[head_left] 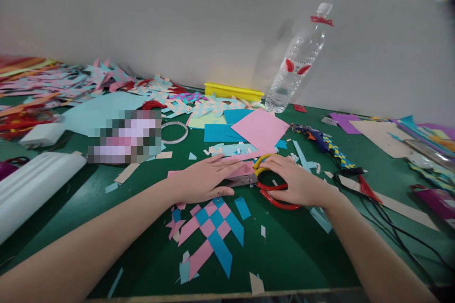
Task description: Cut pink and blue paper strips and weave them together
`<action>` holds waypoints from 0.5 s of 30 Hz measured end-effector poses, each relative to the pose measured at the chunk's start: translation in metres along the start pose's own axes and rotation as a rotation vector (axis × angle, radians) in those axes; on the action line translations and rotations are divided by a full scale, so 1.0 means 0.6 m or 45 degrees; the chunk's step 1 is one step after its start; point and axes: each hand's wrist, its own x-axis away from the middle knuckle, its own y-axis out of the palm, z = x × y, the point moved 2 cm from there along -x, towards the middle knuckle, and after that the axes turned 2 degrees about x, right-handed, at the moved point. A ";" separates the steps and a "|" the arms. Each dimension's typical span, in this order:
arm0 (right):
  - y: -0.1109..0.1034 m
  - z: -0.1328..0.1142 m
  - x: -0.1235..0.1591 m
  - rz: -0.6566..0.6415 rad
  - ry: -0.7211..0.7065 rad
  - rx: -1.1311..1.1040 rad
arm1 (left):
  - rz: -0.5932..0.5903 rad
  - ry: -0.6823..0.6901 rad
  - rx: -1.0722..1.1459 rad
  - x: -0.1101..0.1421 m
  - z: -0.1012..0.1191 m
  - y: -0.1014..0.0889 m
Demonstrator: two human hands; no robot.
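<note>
L hand hid the left part of the pink strip near frame ctr, & fingertips of R hand hid part of the scissors' yellow loop; a pixelated patch left of ctr couldn't be made out, the long white item was cut off by the left edge, and how far apart the blades stood was hard to tell. Scissors lay at frame ctr btwn both hands: R hand was curled round the red & yellow loops, gripping them, w/ the metal part just right of L hand. L hand was palm down, fingers outstretched over the strip, thumb apart; couldn't tell if it pinched the paper. Scissors' long axis ran roughly L–R across frame, tips pointing left, dipping slightly twd lower left, handles right. Pink/blue woven piece sat just below L hand, lower ctr, its loose ends pointing mostly down. Pink square lay above the hands, corner up; bottle stood upper right, tilted in frame.
</note>
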 end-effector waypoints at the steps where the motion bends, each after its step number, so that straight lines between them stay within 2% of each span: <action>1: 0.000 0.000 0.000 0.002 0.008 -0.003 | -0.003 0.000 -0.008 0.000 0.000 0.000; 9: 0.004 -0.017 -0.005 0.044 0.067 0.059 | 0.027 0.037 -0.026 -0.001 0.000 0.003; 15: 0.007 -0.022 -0.009 0.042 0.054 0.033 | -0.020 -0.012 -0.014 -0.003 0.005 0.002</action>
